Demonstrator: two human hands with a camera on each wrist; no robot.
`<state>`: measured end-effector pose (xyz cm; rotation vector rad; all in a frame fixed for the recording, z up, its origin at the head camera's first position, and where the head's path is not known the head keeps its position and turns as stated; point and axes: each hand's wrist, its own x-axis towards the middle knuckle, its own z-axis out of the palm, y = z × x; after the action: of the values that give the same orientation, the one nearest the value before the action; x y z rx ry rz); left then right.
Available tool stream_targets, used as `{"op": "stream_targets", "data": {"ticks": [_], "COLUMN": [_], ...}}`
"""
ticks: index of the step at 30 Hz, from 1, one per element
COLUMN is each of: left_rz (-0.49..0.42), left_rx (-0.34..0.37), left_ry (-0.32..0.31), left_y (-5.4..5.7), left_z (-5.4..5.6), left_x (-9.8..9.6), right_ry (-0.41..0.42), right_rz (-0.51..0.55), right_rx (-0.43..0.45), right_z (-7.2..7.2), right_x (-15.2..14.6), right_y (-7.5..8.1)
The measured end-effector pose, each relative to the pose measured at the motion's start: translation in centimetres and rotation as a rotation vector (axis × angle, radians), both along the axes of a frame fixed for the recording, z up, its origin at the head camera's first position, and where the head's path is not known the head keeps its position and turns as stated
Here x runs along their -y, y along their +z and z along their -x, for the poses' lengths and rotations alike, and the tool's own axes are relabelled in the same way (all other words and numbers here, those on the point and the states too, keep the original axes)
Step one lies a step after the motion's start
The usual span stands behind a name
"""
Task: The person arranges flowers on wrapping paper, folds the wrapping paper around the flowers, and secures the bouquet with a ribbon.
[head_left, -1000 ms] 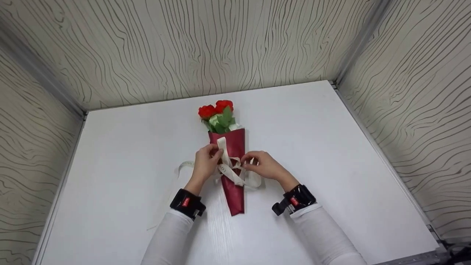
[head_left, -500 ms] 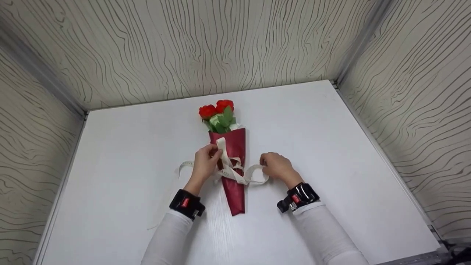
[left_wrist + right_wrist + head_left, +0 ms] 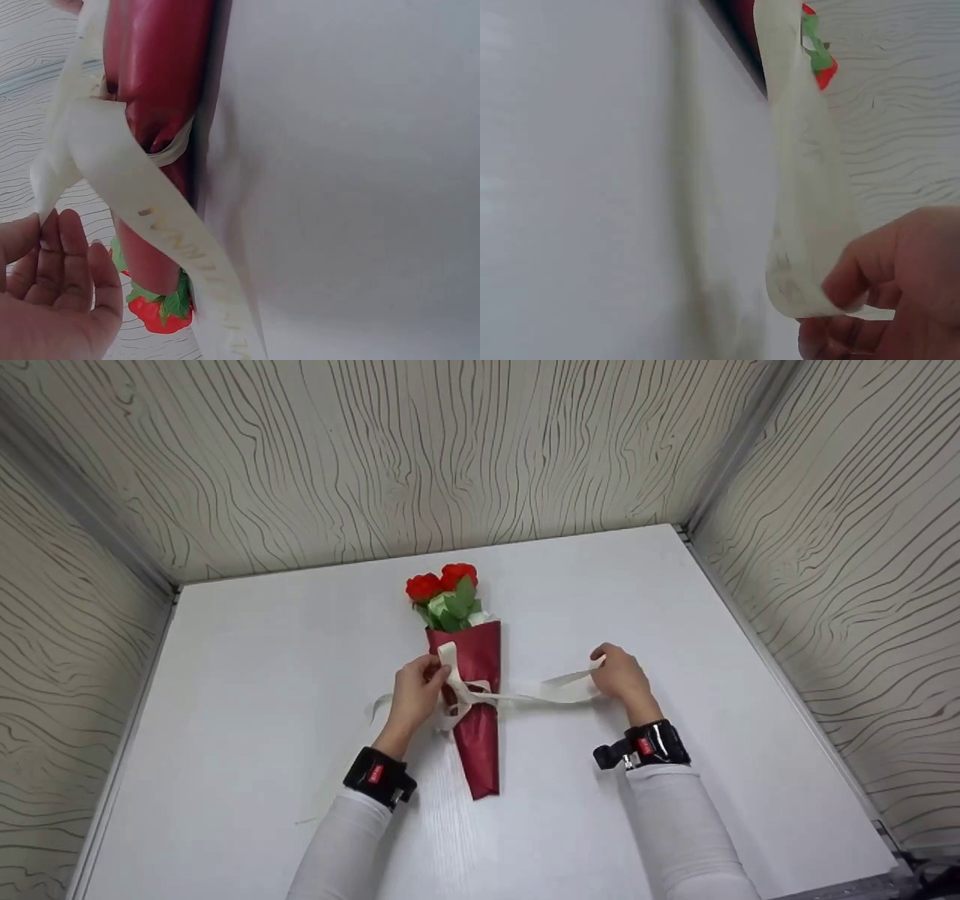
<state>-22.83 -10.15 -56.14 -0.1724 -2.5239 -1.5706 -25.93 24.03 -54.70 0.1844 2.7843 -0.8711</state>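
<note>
A bouquet of red roses (image 3: 459,576) lies on the table in dark red wrapping (image 3: 478,750). Cream ribbon (image 3: 540,699) with printed letters is wound around the wrapping's middle. My left hand (image 3: 414,690) pinches a raised loop of that ribbon at the wrapping's left side; the left wrist view shows thumb and index finger on it. Out to the right of the bouquet, my right hand (image 3: 621,673) pinches another stretch of ribbon, which runs back to the wrapping. In the right wrist view this ribbon (image 3: 802,172) folds over at the fingers.
The white table (image 3: 247,675) carries the bouquet near its middle. Wood-patterned panels (image 3: 450,457) stand behind it and at both sides. A ribbon tail (image 3: 381,702) trails left beneath the left forearm. Black cameras are strapped to both wrists.
My right hand has moved right, away from the bouquet, drawing ribbon out into a long stretch. The loop over the wrapping's front has shrunk. My left hand has stayed nearly in place.
</note>
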Motion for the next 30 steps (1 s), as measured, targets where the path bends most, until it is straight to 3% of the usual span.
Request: {"op": "stream_targets", "data": {"ticks": [3, 6, 8, 10, 13, 17, 20, 23, 30], "left_rz": [-0.004, -0.009, -0.01, -0.012, -0.011, -0.008, -0.007, -0.009, -0.012], "left_rx": [-0.007, -0.019, -0.024, -0.023, -0.017, -0.014, -0.018, -0.028, -0.026], "left_ry": [0.0, 0.002, 0.002, 0.002, -0.002, -0.01, -0.016, -0.02, -0.01], "left_y": [0.0, 0.0, 0.1, 0.1, 0.1, 0.2, 0.2, 0.2, 0.2], "left_z": [0.0, -0.1, -0.1, -0.1, -0.2, -0.2, -0.3, -0.3, -0.3], "left_x": [0.0, 0.0, 0.0, 0.0, -0.1, -0.1, -0.2, -0.2, -0.2], "right_ry": [-0.138, -0.253, -0.28, -0.254, -0.086, 0.275, 0.467, 0.562, 0.654], "right_rz": [0.062, 0.032, -0.025, -0.068, -0.062, 0.139, 0.265, 0.295, 0.27], "right_rx": [-0.067, -0.13, -0.157, -0.176, -0.203, -0.194, -0.146, -0.135, -0.065], "right_z": [0.1, -0.1, -0.2, -0.2, -0.1, -0.3, -0.7, -1.3, -2.6], "right_x": [-1.3, -2.2, -2.5, -2.5, -1.7, 0.7, 3.2, 5.6, 8.9], "right_y": [0.1, 0.6, 0.9, 1.1, 1.1, 0.3, -0.4, -1.0, -1.5]}}
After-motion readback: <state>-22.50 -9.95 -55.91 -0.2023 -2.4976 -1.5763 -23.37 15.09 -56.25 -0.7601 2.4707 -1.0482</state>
